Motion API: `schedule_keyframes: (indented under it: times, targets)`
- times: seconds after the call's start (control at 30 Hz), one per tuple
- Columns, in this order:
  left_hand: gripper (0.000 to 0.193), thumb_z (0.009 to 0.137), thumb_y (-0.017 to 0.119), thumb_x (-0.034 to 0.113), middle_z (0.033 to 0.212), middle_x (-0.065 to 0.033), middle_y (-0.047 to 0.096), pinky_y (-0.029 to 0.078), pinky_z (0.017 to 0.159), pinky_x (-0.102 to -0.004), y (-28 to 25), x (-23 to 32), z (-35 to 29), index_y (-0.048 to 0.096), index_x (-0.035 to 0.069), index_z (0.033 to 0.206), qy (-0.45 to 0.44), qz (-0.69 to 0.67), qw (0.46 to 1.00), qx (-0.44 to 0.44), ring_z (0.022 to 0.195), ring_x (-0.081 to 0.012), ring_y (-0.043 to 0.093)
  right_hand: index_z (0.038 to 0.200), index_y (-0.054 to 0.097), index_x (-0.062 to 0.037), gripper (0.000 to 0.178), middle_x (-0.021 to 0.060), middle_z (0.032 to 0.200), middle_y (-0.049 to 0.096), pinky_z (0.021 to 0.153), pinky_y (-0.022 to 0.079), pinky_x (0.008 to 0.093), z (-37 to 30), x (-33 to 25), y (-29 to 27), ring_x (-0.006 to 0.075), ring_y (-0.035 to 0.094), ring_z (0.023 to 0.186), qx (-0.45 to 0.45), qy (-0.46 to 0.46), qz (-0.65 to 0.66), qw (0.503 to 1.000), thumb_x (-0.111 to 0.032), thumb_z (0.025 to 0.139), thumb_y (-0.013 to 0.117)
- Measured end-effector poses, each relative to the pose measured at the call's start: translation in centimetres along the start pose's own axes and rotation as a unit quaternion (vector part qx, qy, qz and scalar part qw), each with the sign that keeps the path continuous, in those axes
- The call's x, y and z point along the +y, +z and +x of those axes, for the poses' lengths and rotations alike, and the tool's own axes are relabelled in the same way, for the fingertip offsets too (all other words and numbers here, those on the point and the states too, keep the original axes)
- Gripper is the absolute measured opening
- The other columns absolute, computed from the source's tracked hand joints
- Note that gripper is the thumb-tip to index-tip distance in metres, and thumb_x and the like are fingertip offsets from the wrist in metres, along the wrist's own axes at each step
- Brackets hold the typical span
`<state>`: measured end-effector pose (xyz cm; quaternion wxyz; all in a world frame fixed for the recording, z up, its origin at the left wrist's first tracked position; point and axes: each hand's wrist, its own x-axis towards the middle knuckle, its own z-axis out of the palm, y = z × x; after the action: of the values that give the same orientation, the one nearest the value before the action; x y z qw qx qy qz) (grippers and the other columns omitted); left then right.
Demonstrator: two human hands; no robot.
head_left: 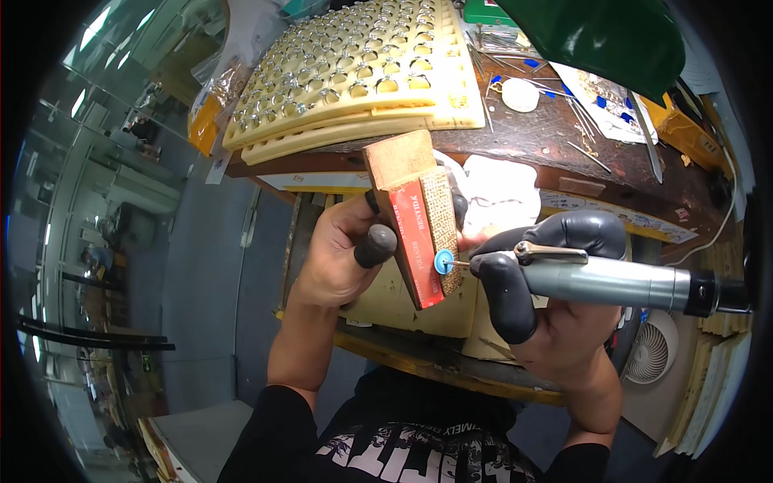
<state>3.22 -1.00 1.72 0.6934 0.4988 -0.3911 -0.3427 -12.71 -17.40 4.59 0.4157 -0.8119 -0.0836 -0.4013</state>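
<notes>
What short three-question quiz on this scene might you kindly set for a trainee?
1. Which hand holds the silver handpiece?
2. True or false: a blue disc sits at the left end of the handpiece's thin shaft.
3. What stands in rows in the pale yellow tray?

Key:
1. The right hand.
2. True.
3. Rings.

Left grip (338, 253) and right grip (555, 322) curled, 2 forearms (302, 350) bare.
</notes>
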Motion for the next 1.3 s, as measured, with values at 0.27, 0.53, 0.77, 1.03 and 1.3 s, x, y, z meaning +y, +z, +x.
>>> schedule_keyframes:
  times: [0.27,0.53,0.77,1.03,1.3]
  targets:
    - [0.086,0.081,0.066,0.053,0.126,-0.0259,0.053,0.043,0.102,-0.0511,0.18,0.15,-0.02,0.043,-0.014,0.13,0.003,0.004,1.0,0.01,0.117,-0.0339,0.055,0.086,0.064,0.0054,0.002,0.0127,0.09,0.058,0.07,0.055,0.0308,0.0,-0.18,0.26,0.0234,0.069,0.076,0.025,0.005,0.008,1.0,0.004,0.085,0.064]
    - [0.088,0.079,0.07,0.052,0.126,-0.0258,0.053,0.044,0.102,-0.0512,0.7,0.49,0.07,0.042,-0.014,0.13,-0.007,-0.008,1.0,0.024,0.117,-0.0342,0.055,0.084,0.069,0.0009,0.003,0.0103,0.085,0.066,0.074,0.049,0.0276,0.44,-0.84,-0.37,0.0168,0.064,0.079,0.0,0.013,-0.062,0.998,0.002,0.083,0.066]
    - [0.088,0.079,0.07,0.052,0.126,-0.0258,0.053,0.043,0.103,-0.0511,0.53,0.55,0.01,0.041,-0.014,0.131,-0.012,-0.001,1.0,0.018,0.117,-0.0342,0.056,0.082,0.069,0.0016,0.004,0.0109,0.088,0.064,0.073,0.05,0.0275,0.17,-0.8,-0.15,0.0175,0.065,0.077,0.003,0.037,-0.038,0.999,0.003,0.083,0.065]
    - [0.085,0.082,0.067,0.05,0.13,-0.0257,0.051,0.042,0.103,-0.052,0.42,0.39,0.08,0.04,-0.013,0.132,0.005,-0.001,1.0,0.006,0.12,-0.0353,0.054,0.081,0.068,0.0029,0.005,0.0116,0.088,0.061,0.07,0.05,0.0281,0.36,-0.85,-0.17,0.0183,0.065,0.076,0.018,0.027,-0.015,0.999,0.004,0.083,0.064]
    - [0.087,0.081,0.067,0.051,0.128,-0.0253,0.053,0.042,0.103,-0.0501,0.39,0.28,0.06,0.041,-0.014,0.132,-0.001,-0.005,1.0,0.011,0.12,-0.0342,0.054,0.079,0.067,0.0027,0.007,0.0105,0.081,0.065,0.071,0.051,0.0292,0.09,-0.58,-0.22,0.0169,0.064,0.079,0.005,0.041,-0.041,0.998,0.004,0.083,0.062]
